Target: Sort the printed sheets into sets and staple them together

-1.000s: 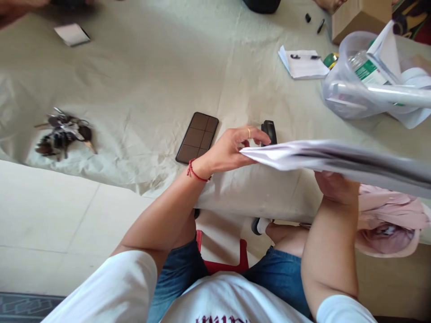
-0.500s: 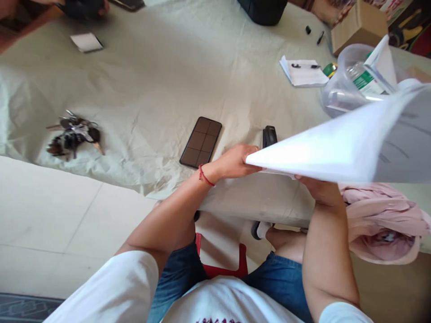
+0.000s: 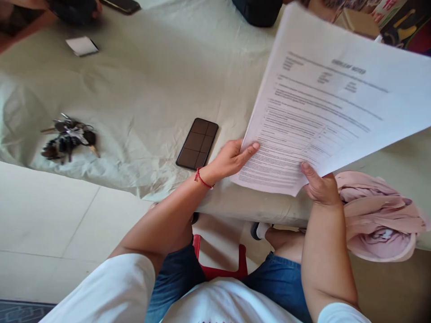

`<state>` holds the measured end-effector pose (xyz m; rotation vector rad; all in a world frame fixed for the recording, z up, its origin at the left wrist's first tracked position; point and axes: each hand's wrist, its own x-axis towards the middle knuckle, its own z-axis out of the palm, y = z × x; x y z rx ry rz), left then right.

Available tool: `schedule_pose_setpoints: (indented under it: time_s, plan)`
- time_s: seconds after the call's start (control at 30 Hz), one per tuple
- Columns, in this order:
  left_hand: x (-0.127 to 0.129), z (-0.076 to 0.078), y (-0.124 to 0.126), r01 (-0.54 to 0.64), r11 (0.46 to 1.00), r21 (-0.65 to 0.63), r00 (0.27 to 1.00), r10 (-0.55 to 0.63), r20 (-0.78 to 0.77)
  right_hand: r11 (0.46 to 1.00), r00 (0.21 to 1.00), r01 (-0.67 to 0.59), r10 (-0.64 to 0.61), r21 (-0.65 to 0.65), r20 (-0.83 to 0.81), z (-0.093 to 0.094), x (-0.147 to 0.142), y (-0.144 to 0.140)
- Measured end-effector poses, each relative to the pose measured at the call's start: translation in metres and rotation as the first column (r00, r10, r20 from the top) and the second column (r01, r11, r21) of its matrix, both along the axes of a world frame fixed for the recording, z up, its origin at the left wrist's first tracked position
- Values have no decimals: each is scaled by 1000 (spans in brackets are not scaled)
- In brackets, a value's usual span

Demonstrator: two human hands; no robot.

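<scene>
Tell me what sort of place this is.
Probably a room in a home or small office, set up for paperwork: a table under a creased cloth, a printed form held in both hands, a phone and a bunch of keys on the cloth, and a tiled floor.

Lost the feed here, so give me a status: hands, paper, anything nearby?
Left hand on the printed sheets at their left edge. Right hand grips their lower edge, sheets raised off the table. Phone beside left hand; pink cloth by right.
</scene>
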<state>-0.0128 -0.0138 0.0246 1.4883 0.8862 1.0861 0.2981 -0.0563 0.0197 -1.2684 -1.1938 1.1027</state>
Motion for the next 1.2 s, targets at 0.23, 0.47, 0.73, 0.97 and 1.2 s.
schedule_pose_setpoints:
  time_s: [0.23, 0.47, 0.73, 0.97, 1.2]
  plan:
    - [10, -7, -9, -74, 982, -175, 989, 95, 116, 1000, 998, 29, -29, 6, -59, 7, -12, 6]
    - [20, -17, -14, -6, 921, -390, 959, 116, 259, 988, 989, 151, -150, 26, -18, 7, -11, 12]
    - [19, -21, -6, -248, 933, -262, 907, 319, 276, 980, 999, -48, 51, -192, 10, 5, -6, 7]
    - [24, -11, -22, 25, 932, -362, 956, 84, 280, 987, 995, 84, -91, -139, -45, 4, -3, 14]
    - [23, -5, -19, 206, 884, -420, 903, -7, 429, 991, 1000, 15, -15, -135, -5, 15, -6, 4]
